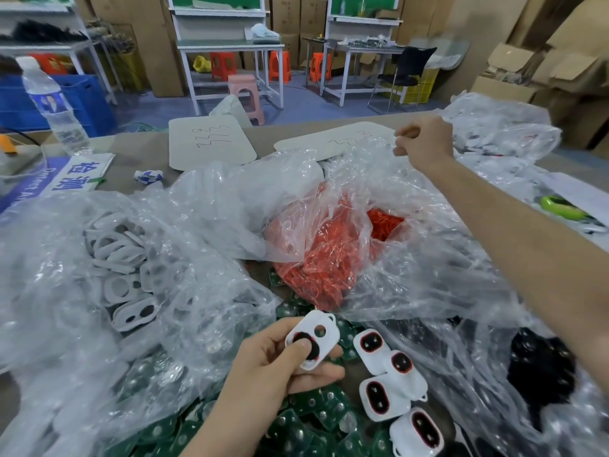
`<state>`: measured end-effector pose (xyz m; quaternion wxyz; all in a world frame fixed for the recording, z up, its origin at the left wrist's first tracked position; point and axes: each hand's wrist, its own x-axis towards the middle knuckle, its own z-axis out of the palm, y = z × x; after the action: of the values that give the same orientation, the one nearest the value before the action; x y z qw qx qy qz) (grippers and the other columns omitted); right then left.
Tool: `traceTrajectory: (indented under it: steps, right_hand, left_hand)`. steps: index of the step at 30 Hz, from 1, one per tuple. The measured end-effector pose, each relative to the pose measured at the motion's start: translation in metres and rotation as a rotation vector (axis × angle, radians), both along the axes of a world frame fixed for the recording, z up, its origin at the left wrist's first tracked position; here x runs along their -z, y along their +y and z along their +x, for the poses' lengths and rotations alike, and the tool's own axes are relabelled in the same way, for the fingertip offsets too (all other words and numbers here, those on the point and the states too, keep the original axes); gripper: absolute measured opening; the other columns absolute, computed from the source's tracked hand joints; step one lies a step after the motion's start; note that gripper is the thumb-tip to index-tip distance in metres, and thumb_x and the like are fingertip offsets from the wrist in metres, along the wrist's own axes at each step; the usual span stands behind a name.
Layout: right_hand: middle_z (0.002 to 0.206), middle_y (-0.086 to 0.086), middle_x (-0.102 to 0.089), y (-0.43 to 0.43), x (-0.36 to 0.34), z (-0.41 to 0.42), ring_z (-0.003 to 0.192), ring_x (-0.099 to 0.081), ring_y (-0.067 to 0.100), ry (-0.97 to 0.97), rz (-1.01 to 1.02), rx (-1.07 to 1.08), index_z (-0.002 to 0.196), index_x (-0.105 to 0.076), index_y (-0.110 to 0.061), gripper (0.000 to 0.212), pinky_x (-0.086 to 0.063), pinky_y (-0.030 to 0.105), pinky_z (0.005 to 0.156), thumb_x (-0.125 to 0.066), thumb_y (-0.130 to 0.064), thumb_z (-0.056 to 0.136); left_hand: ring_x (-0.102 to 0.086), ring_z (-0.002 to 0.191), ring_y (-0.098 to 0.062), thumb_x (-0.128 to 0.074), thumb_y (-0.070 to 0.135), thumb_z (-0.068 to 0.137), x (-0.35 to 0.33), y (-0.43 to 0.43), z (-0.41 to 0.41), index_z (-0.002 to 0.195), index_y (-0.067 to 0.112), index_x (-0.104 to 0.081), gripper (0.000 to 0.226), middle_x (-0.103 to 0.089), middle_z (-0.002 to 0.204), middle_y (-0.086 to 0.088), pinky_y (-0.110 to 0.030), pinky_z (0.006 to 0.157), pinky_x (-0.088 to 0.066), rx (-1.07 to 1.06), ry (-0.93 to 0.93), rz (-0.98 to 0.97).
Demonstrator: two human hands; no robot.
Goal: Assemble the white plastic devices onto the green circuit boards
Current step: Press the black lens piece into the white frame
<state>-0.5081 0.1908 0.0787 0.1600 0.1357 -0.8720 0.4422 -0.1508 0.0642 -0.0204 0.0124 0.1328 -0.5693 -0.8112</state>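
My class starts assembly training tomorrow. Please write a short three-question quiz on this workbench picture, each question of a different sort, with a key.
1. True or false: the left hand holds a white shell between thumb and fingers.
2. Multiple choice: the small parts inside the clear bag in the middle are A blue, B orange, C yellow.
3. Fill in: the finished shells with red-rimmed openings lie on a heap of green ____.

Key
1. True.
2. B.
3. Circuit boards.
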Motion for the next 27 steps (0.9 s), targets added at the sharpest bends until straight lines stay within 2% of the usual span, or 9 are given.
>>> traceTrajectory:
  steps: [3, 7, 9, 11, 15, 20, 27]
  right_hand:
    - [0.089, 0.018, -0.068, -0.004, -0.023, 0.058, 0.070, -0.070, 0.022, -0.054, -0.085, -0.259, 0.087, -0.067, -0.004, 0.011, -0.059, 0.027, 0.071, -0.067, 0.006, 0.084]
    - [0.072, 0.002, -0.070, 0.004, -0.034, 0.158, 0.064, -0.068, 0.013, -0.191, -0.193, -0.512, 0.085, -0.071, -0.011, 0.013, -0.057, 0.023, 0.065, -0.070, 0.001, 0.082]
    - [0.077, 0.000, -0.073, 0.015, -0.023, 0.208, 0.065, -0.068, 0.012, -0.329, -0.235, -0.587, 0.089, -0.073, -0.015, 0.013, -0.055, 0.019, 0.065, -0.071, -0.008, 0.079]
    - [0.081, 0.001, -0.074, 0.023, -0.003, 0.252, 0.068, -0.070, 0.012, -0.502, -0.346, -0.604, 0.085, -0.077, -0.020, 0.016, -0.054, 0.017, 0.065, -0.071, -0.016, 0.071]
    - [0.068, 0.006, -0.071, 0.027, 0.039, 0.309, 0.058, -0.066, 0.011, -0.712, -0.726, -0.555, 0.075, -0.079, -0.013, 0.017, -0.053, 0.016, 0.058, -0.066, -0.006, 0.066]
    - [0.069, 0.009, -0.071, 0.034, 0.060, 0.335, 0.056, -0.067, 0.011, -0.769, -0.989, -0.465, 0.074, -0.079, -0.007, 0.017, -0.053, 0.015, 0.054, -0.065, -0.004, 0.065]
    - [0.073, 0.011, -0.072, 0.038, 0.061, 0.337, 0.066, -0.071, 0.015, -0.714, -1.052, -0.483, 0.072, -0.078, -0.008, 0.016, -0.055, 0.015, 0.060, -0.073, -0.009, 0.056]
  left_hand:
    - [-0.074, 0.077, -0.030, -0.045, -0.003, 0.098, 0.000, -0.001, 0.001, 0.094, 0.017, -0.077, 0.038, -0.074, 0.094, -0.019, -0.028, 0.069, -0.060, -0.028, -0.001, -0.006]
    - [-0.074, 0.077, -0.028, -0.046, -0.002, 0.098, 0.000, 0.000, 0.003, 0.102, 0.011, -0.070, 0.028, -0.076, 0.096, -0.013, -0.026, 0.069, -0.059, -0.061, 0.027, -0.048]
    - [-0.075, 0.077, -0.027, -0.045, -0.001, 0.099, 0.000, 0.000, 0.006, 0.103, 0.013, -0.069, 0.028, -0.076, 0.094, -0.012, -0.025, 0.069, -0.059, -0.070, 0.044, -0.074]
    - [-0.075, 0.077, -0.026, -0.044, -0.001, 0.099, 0.000, 0.000, 0.009, 0.103, 0.013, -0.068, 0.028, -0.076, 0.093, -0.011, -0.024, 0.069, -0.059, -0.076, 0.057, -0.082]
    - [-0.075, 0.077, -0.026, -0.046, 0.000, 0.099, -0.002, -0.001, 0.009, 0.104, 0.012, -0.069, 0.026, -0.076, 0.093, -0.011, -0.025, 0.069, -0.059, -0.070, 0.091, -0.070]
    - [-0.074, 0.084, -0.028, -0.045, 0.002, 0.100, 0.002, -0.001, 0.009, 0.106, 0.011, -0.067, 0.026, -0.076, 0.095, -0.012, -0.026, 0.072, -0.059, -0.060, 0.098, -0.103]
    - [-0.075, 0.081, -0.027, -0.042, -0.002, 0.100, 0.004, -0.001, 0.007, 0.106, 0.010, -0.067, 0.028, -0.076, 0.093, -0.012, -0.024, 0.069, -0.059, -0.052, 0.098, -0.100]
